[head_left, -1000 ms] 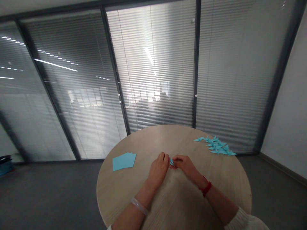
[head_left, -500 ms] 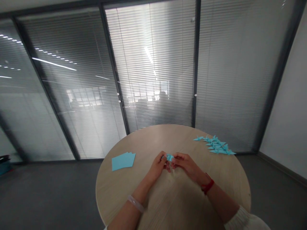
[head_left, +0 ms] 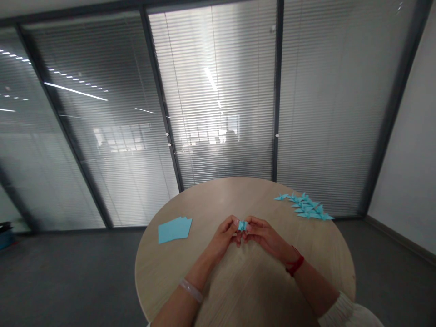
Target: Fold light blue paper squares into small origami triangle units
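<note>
A small piece of folded light-blue paper [head_left: 242, 225] is held between my two hands, above the middle of the round table. My left hand [head_left: 227, 230] pinches its left side with thumb and fingers. On the right side, my right hand [head_left: 263, 231] grips it the same way. The fingertips cover much of the paper, so its exact folded shape cannot be made out. Several light-blue paper cranes [head_left: 308, 206] lie grouped at the table's far right. To the left of my hands rests a fanned stack of flat light-blue paper sheets [head_left: 175, 230].
The round wooden table [head_left: 218, 193] has its curved far edge just short of a glass partition with blinds [head_left: 221, 91]. A white wall [head_left: 412, 159] stands at the right. Grey floor [head_left: 78, 272] surrounds the table.
The folded paper has turned slightly and sits a little to the right, more level between the fingertips. The fingers of my left hand have shifted their hold; sheets and cranes stay put.
</note>
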Tool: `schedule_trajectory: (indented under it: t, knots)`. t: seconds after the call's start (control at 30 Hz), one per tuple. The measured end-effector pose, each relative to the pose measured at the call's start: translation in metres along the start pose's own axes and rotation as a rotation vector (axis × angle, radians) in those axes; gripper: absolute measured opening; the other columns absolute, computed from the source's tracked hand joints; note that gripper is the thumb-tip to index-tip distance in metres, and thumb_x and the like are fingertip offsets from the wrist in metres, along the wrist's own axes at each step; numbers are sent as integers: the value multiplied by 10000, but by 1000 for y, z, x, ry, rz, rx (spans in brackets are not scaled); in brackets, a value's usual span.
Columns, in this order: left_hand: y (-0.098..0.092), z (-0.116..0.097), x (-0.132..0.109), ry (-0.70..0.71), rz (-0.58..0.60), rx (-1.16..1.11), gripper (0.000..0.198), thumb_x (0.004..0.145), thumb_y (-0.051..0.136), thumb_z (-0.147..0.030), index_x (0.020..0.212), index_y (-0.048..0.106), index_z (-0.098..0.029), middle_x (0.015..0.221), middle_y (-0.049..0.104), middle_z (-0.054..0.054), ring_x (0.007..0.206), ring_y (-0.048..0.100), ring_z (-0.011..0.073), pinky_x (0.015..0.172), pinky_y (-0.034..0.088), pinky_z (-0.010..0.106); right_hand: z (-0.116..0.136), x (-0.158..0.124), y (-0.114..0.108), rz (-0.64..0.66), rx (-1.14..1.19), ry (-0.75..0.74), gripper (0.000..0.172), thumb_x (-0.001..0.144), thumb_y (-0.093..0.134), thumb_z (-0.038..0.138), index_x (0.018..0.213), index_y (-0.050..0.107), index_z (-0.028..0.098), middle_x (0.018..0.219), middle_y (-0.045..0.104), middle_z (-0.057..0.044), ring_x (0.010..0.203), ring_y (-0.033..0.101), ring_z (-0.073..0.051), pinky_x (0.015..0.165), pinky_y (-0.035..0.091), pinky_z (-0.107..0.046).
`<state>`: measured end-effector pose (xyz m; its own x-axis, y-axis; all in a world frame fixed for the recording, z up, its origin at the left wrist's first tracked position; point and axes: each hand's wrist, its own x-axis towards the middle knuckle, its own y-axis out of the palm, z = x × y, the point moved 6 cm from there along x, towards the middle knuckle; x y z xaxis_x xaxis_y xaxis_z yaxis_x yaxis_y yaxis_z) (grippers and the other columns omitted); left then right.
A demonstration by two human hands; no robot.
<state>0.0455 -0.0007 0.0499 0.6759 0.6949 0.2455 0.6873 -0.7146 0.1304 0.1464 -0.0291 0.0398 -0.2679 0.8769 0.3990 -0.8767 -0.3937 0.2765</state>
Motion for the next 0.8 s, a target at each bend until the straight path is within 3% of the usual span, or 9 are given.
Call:
schedule_trajectory:
  t: [0.17,0.57,0.8]
  knots:
    - [-6,-2,1,2,-50,118,372,766,578,-523,743,471,-168,569,511,-39,474,470,85,458,363,201,0,0,-6,-44,-62,-21,236,811,642,373,817,606,140,718,599,-19,692,571,-138,652,453,-258]
    - [11,-1,-5,-50,112,-249,343,760,643,-441,718,445,-163,537,498,-34,448,453,67,420,249,167,-4,-3,2,56,154,-23,178,801,672,303,772,595,145,627,550,12,617,541,-123,647,423,-260]
    - [15,0,-6,-36,142,-307,346,759,645,-447,724,445,-167,529,500,-34,467,507,88,464,293,183,-7,-3,0,40,149,-12,210,761,711,331,767,596,155,592,537,29,556,508,-110,616,414,-256]
